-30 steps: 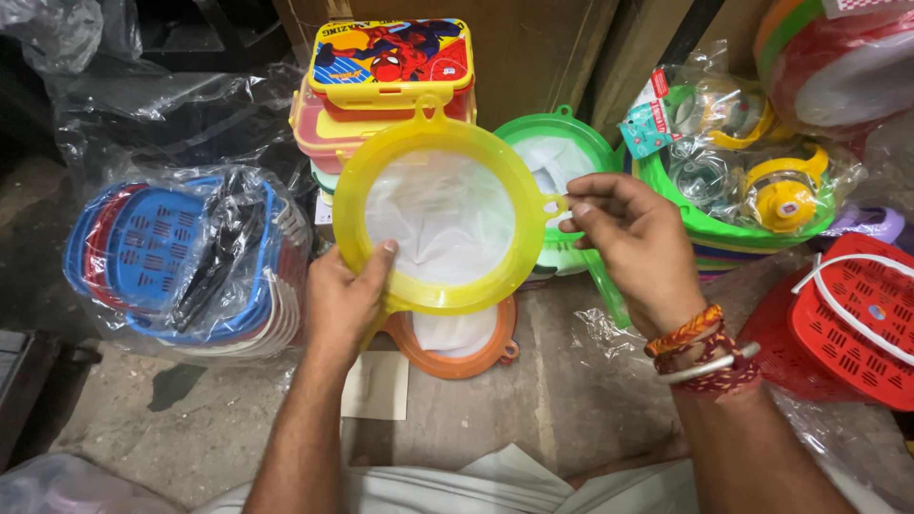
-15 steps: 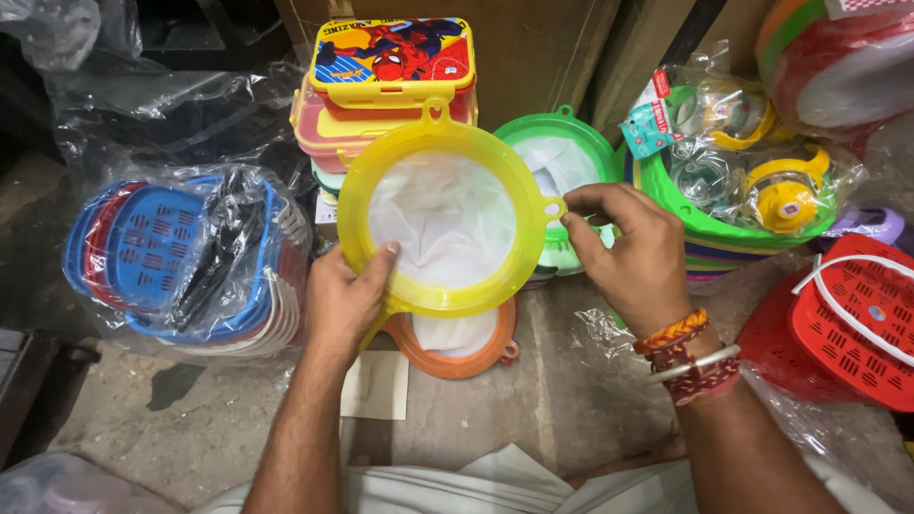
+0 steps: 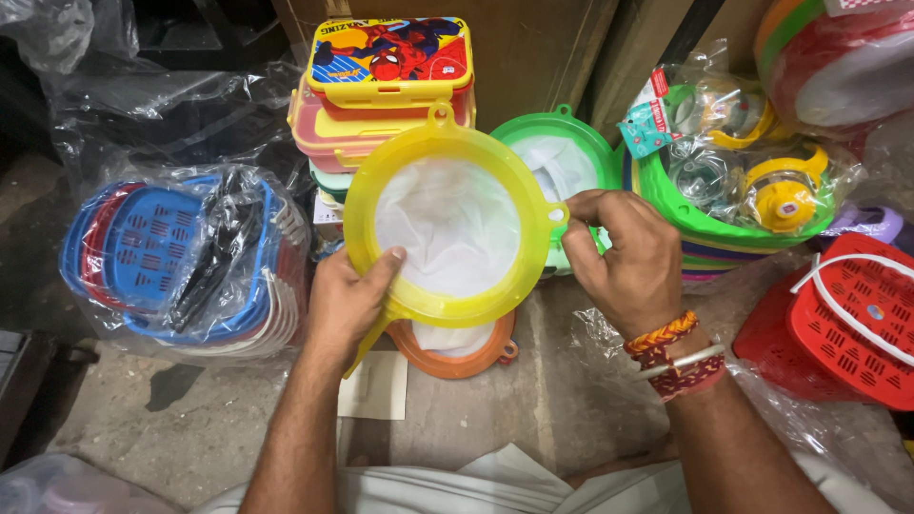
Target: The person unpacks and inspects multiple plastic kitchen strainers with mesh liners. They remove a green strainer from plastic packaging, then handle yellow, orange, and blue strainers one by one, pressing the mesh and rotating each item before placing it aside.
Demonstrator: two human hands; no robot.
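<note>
Standing over the scene, nearest is a fold of white cloth (image 3: 514, 476) across the person's lap at six o'clock, with both forearms reaching up from it. The left hand (image 3: 345, 303) is closed around the handle of a yellow strainer (image 3: 447, 228), thumb pressed on the lower rim at about seven o'clock of the ring. The right hand (image 3: 628, 262) pinches the small tab on the strainer's rim at three o'clock, fingers curled shut on it; a red and orange thread band (image 3: 678, 357) sits on that wrist. The strainer is held flat, facing up, off the floor at the centre of view, its white mesh sagging a little inside the yellow ring.

By the look of it, the strainer is being held up and looked over, both hands steadying it. Any next move with it would want the left grip kept firm while the right lets go of the tab.

Just below it, on the concrete floor (image 3: 571, 381), lies an orange strainer (image 3: 457, 347), partly hidden. At one o'clock a green strainer (image 3: 562, 157) leans behind. At nine o'clock a bagged stack of blue and red baskets (image 3: 162, 257) sits; at four o'clock a red basket (image 3: 847, 324). Farther off, at twelve o'clock, lunch boxes (image 3: 386, 81) are stacked, and at two o'clock bagged plastic ware (image 3: 743, 176).
</note>
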